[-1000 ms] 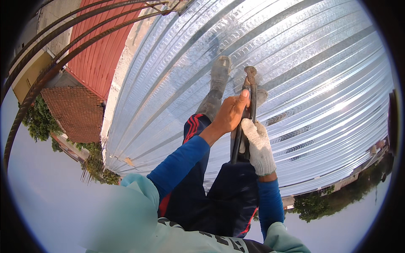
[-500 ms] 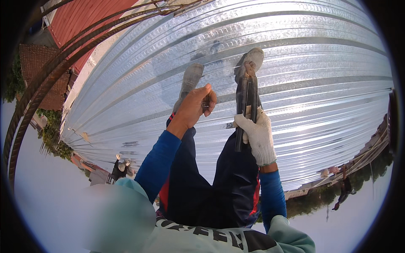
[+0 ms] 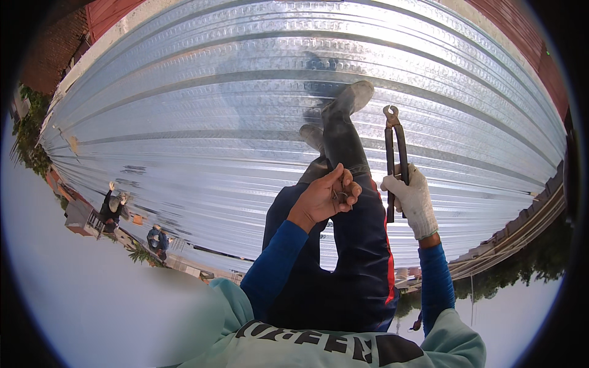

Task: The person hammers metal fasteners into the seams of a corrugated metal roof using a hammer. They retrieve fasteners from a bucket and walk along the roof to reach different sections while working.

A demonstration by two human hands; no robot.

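My left hand is bare, palm up with curled fingers, holding thin bent pieces of wire in front of my thigh. The wire is small and partly covered by the fingers. To its right, my right hand, in a white knit glove, grips a pair of pincers by its long dark handles. The rusty jaws point away from me, with a small gap between them. They are in the air above the shiny ribbed metal decking and touch nothing that I can see.
My boots stand on the decking, which curves away on all sides. Two people are farther off at the left. Red roofing lies beyond the pale far edge. Long poles or bars run along the right edge, with trees behind.
The view has turned, and the curved ribbed bars at the left have gone out of sight. Both hands appear farther right. My feet have shifted, and the pincers no longer overlap my boot.
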